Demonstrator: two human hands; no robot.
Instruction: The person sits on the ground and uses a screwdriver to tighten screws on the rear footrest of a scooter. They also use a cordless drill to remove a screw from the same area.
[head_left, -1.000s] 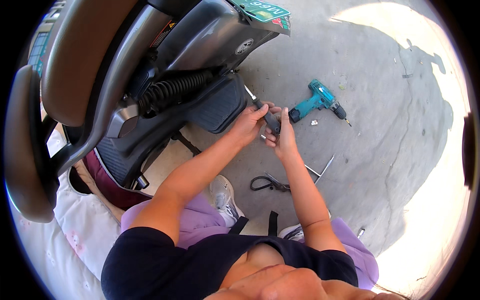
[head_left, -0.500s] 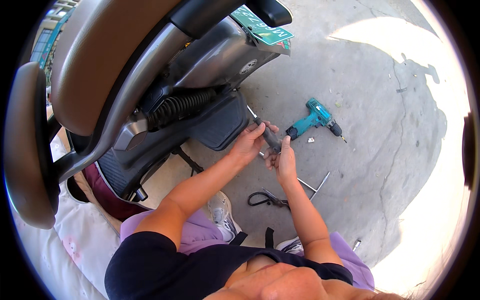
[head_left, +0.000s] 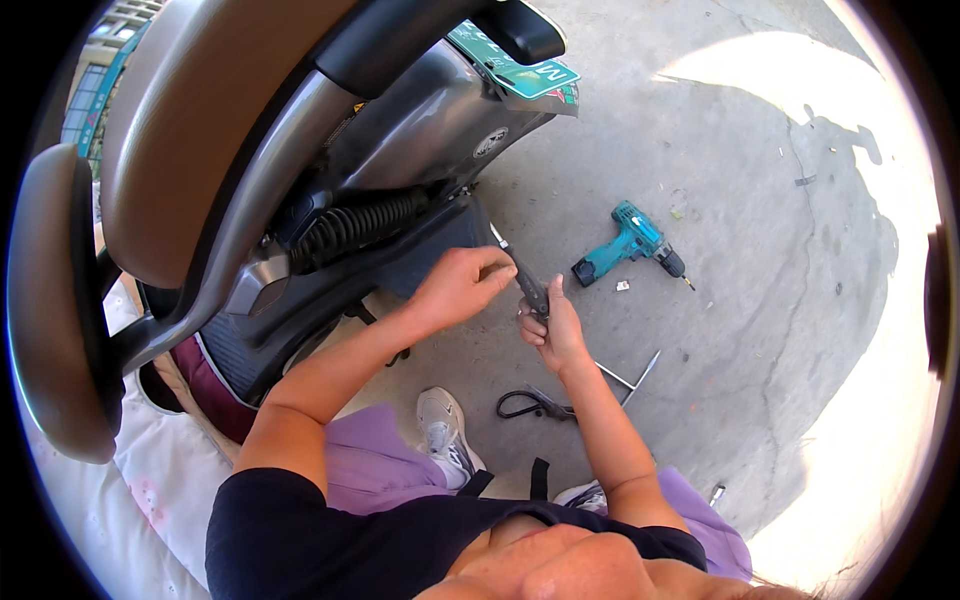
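My right hand (head_left: 553, 325) is closed around the lower end of a dark-handled tool (head_left: 532, 288). The tool has a silver shaft, which points up and left toward the dark rear body of a scooter (head_left: 400, 130). Just left of the handle, my left hand (head_left: 462, 285) is closed, with thumb and fingertips drawn together in a pinch. Whatever lies between those fingertips, if anything, is too small to make out. A teal cordless drill (head_left: 625, 243) with a bit fitted rests on the concrete to the right of my hands.
A T-shaped metal wrench (head_left: 638, 380) lies behind my right forearm, beside a black looped tool (head_left: 520, 402). The padded brown scooter seat (head_left: 200, 120) fills the upper left. A pale quilted cover (head_left: 130, 500) spreads at lower left. A tiny white piece (head_left: 623, 286) sits near the drill.
My left hand has let go of the tool's handle and moved left and slightly down, fingers now pinched. The right hand still holds the tool. The scooter appears slightly shifted to the left.
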